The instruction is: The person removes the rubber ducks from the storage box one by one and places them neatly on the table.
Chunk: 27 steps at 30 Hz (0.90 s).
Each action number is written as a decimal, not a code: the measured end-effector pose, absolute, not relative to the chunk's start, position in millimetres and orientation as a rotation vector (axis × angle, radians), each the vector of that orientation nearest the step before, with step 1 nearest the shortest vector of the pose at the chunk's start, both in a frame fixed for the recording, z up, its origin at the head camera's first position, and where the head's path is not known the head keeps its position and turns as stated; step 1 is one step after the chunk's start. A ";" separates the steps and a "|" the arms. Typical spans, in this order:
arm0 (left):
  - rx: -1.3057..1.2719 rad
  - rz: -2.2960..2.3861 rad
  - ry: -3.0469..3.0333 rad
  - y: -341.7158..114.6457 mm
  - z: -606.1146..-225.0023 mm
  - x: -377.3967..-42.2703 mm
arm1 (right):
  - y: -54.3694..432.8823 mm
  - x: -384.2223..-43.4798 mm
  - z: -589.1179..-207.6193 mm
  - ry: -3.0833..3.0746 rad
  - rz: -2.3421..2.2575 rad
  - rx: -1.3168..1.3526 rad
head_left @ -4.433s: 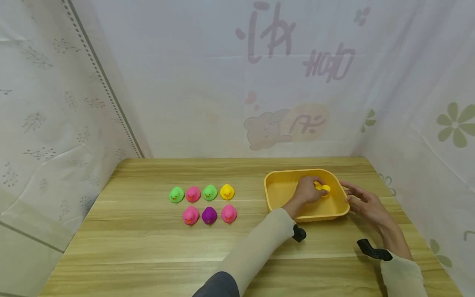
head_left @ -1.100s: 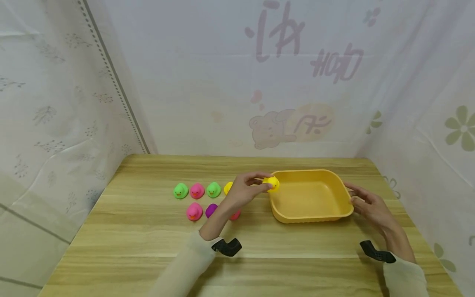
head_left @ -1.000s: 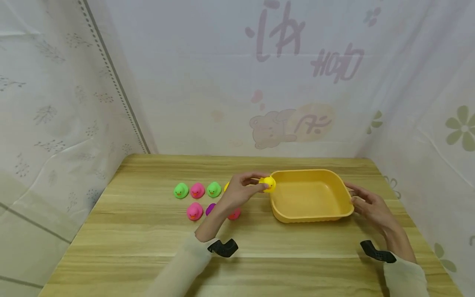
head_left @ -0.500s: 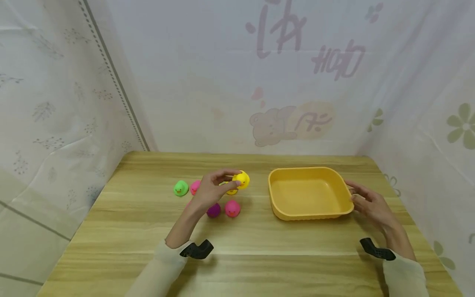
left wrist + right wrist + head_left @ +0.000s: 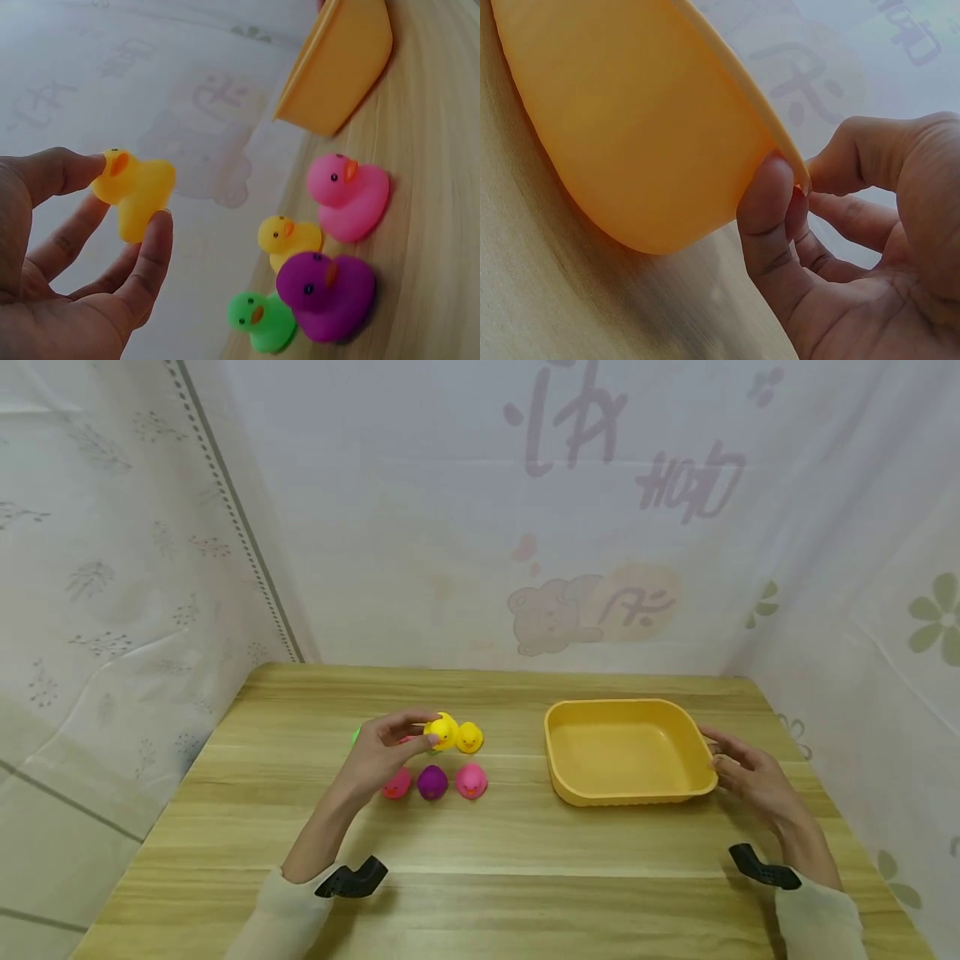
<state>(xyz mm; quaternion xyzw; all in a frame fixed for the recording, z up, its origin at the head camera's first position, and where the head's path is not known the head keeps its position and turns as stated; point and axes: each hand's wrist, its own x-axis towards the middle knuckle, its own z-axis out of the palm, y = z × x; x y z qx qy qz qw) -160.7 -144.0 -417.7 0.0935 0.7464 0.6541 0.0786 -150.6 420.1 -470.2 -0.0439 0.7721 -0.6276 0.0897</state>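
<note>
My left hand [image 5: 375, 760] pinches a yellow rubber duck [image 5: 146, 191] between thumb and fingers, lifted above the table. Just right of it, in the head view, another yellow duck [image 5: 470, 738] sits on the wood. A front row holds a pink duck [image 5: 397, 783], a purple duck [image 5: 432, 783] and a second pink duck [image 5: 472, 782]. Behind my left hand the back row is mostly hidden; a green duck [image 5: 264, 321] shows in the left wrist view. My right hand [image 5: 756, 777] grips the right-hand rim of a yellow plastic basin [image 5: 630, 798], which has nothing in it.
The wooden table [image 5: 525, 893] carries the ducks on the left and the basin on the right. Patterned cloth [image 5: 420, 527] hangs along the back and both sides. A black wrist mount [image 5: 352, 878] sits on each sleeve.
The left hand took the yellow duck out of the basin and carried it left, to beside the other yellow duck. My right hand stays at the basin's rim.
</note>
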 end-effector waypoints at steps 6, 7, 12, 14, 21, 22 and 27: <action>0.316 1.938 2.308 -161.5 -421.3 -154.3 | 420.9 -150.1 -470.0 2.314 -1.863 -0.133; 0.323 1.936 2.317 -164.8 -422.4 -153.3 | 420.8 -150.1 -469.6 2.315 -1.861 -0.129; 0.318 1.901 2.386 -180.7 -428.4 -147.7 | 420.1 -149.6 -469.0 2.318 -1.849 -0.122; 0.309 1.886 2.405 -186.1 -431.0 -145.5 | 420.2 -149.3 -469.2 2.311 -1.856 -0.129; 0.291 1.843 2.456 -204.5 -441.4 -136.8 | 419.6 -149.1 -470.0 2.311 -1.852 -0.109; 0.291 1.840 2.459 -207.1 -443.1 -135.6 | 419.4 -149.2 -469.7 2.317 -1.844 -0.100; 0.267 1.833 2.467 -218.9 -450.8 -131.5 | 419.7 -149.4 -467.8 2.305 -1.854 -0.118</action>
